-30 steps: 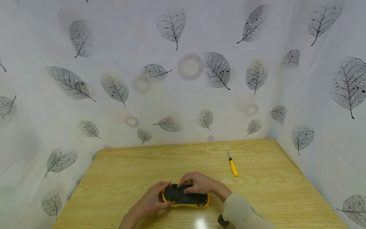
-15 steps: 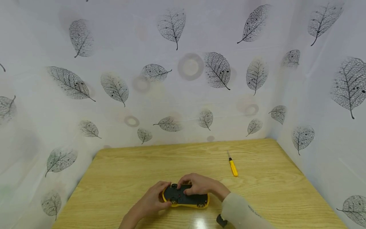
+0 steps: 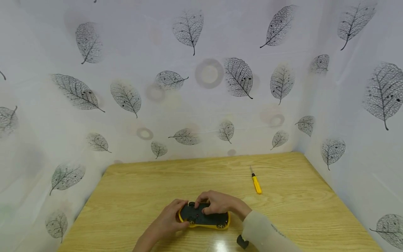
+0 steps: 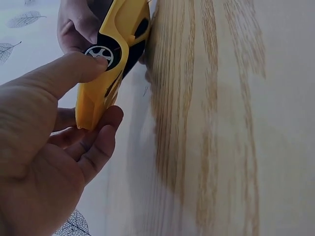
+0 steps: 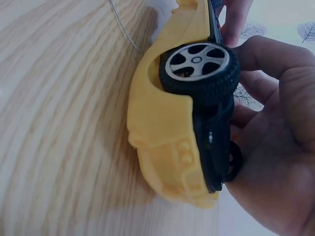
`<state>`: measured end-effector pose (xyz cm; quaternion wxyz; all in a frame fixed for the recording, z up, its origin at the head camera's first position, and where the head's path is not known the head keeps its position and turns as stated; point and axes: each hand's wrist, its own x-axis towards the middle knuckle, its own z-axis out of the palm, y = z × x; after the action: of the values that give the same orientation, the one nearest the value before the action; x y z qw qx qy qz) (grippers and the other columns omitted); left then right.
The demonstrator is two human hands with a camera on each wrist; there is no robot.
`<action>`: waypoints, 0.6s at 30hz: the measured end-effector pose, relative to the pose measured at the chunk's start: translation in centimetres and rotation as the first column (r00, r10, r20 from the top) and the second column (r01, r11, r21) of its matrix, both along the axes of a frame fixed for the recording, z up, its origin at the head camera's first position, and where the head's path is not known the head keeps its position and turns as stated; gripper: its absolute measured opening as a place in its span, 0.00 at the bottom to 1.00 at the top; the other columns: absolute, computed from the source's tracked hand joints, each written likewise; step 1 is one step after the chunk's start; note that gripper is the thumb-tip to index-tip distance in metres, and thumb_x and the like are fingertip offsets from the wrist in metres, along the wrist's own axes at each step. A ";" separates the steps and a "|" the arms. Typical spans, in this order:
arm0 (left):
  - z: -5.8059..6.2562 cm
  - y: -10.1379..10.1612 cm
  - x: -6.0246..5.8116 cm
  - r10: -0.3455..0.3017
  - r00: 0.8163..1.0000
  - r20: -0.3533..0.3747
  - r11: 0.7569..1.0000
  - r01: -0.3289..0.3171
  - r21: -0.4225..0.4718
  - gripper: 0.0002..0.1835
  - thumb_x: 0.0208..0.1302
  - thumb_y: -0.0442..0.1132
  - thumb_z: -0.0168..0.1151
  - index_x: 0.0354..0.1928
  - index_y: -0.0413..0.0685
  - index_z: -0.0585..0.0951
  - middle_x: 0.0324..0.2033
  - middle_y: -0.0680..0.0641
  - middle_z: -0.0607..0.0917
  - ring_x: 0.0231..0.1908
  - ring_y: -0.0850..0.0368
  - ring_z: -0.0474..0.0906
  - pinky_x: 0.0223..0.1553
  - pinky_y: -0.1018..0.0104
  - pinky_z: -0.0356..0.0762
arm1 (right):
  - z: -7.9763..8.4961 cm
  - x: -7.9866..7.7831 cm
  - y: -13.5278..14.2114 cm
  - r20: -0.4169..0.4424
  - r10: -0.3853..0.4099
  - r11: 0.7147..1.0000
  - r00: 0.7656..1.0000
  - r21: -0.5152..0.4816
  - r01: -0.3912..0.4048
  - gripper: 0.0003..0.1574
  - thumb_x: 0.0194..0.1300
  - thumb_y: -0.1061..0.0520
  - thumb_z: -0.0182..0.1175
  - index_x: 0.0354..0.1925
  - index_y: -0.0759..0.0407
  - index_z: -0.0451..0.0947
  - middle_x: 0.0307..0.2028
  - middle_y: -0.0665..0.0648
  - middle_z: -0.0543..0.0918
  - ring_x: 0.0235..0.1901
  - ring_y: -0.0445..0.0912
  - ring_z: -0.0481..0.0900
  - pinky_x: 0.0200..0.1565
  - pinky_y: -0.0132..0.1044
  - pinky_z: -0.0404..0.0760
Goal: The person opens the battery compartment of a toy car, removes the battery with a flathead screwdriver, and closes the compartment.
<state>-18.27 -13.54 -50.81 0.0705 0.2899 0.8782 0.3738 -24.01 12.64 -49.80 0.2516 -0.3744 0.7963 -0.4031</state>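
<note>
A yellow toy car (image 3: 209, 218) lies upside down between my hands, its black underside and wheels facing up in the head view. My left hand (image 3: 170, 217) grips one end of it; the left wrist view shows the thumb on a silver-spoked wheel (image 4: 101, 54) and the fingers curled under the yellow body. My right hand (image 3: 220, 202) bends over the underside from the far side, thumb and index finger spread a little apart on the black base. In the right wrist view its other fingers (image 5: 256, 86) are partly hidden behind the car.
A screwdriver (image 3: 256, 183) with a yellow handle lies on the wooden table (image 3: 151, 178), behind and right of the car. A small black device (image 3: 242, 241) sits at the right sleeve (image 3: 264, 231). Leaf-patterned cloth (image 3: 132, 115) encloses the table's back and sides.
The right forearm and the black device at its sleeve have shifted slightly left. Both hands keep their places on the toy car, and the screwdriver lies still.
</note>
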 end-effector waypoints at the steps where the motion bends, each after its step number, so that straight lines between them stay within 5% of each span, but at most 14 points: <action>1: 0.0 0.0 0.0 0.003 1.000 -0.003 1.000 -0.003 0.001 0.38 0.61 0.43 0.76 0.67 0.28 0.74 0.56 0.44 0.77 0.53 0.45 0.78 0.52 0.59 0.78 | 0.0 0.0 0.0 -0.001 0.001 1.000 1.000 -0.003 -0.001 0.16 0.68 0.60 0.63 0.53 0.49 0.83 0.53 0.44 0.82 0.52 0.37 0.79 0.57 0.36 0.76; 18: 0.0 0.3 0.0 0.025 1.000 -0.019 1.000 -0.025 -0.013 0.35 0.58 0.41 0.77 0.64 0.32 0.77 0.53 0.48 0.78 0.50 0.50 0.78 0.52 0.59 0.79 | -0.7 0.2 -0.5 -0.023 -0.042 0.999 0.999 -0.007 0.042 0.17 0.61 0.62 0.61 0.48 0.47 0.79 0.51 0.43 0.79 0.53 0.38 0.77 0.53 0.33 0.75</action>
<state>-18.30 -13.27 -50.81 0.0594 0.2821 0.8849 0.3659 -23.79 12.12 -50.55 0.2327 -0.3632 0.8055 -0.4063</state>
